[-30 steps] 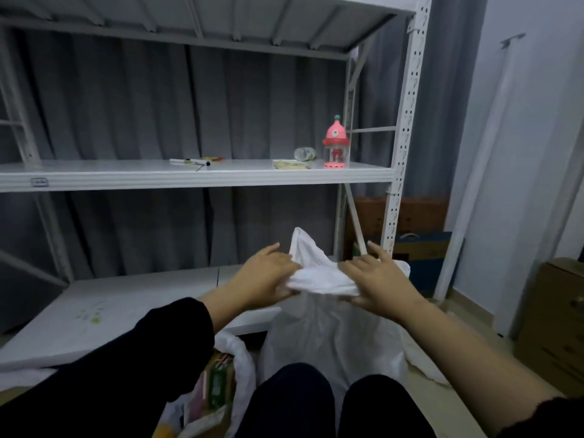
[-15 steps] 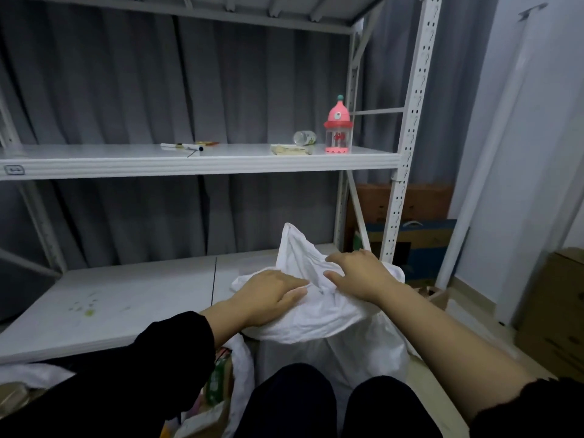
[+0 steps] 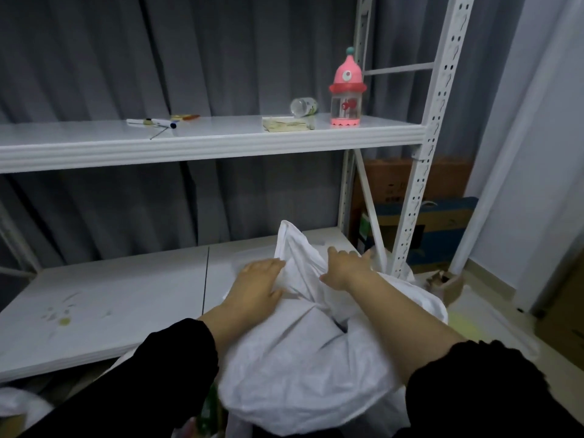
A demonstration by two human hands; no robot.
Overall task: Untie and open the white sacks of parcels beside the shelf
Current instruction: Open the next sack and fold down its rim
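head view: the left hand [image 3: 257,287] lies open and nearly flat on the white sack [image 3: 300,368], fingers fairly straight, fingertips pushed against the bunched neck of the sack [image 3: 289,238], which stands up in a peak between the two hands. the right hand [image 3: 344,268] rests on the other side of that neck with its fingers spread across the cloth; its thumb sits against a fold, and whether it pinches the fold cannot be told. both forearms are bare below black sleeves. the sack bulges beneath and nearer than the hands.

left of the left hand runs the lower shelf board [image 3: 110,298], white with a few greenish stains. just beyond the right hand rises a white perforated post [image 3: 420,172]. above and beyond both hands is the upper shelf [image 3: 205,143], carrying a marker [image 3: 151,122], a pad of paper [image 3: 286,124], a clear cup on its side [image 3: 303,107] and a pink toy bottle [image 3: 346,90]. a grey curtain [image 3: 158,58] hangs behind. beyond and right of the right hand stand a brown cardboard box [image 3: 388,175] and a blue box [image 3: 442,229]. under the left sleeve shows part of another white sack [image 3: 19,404].
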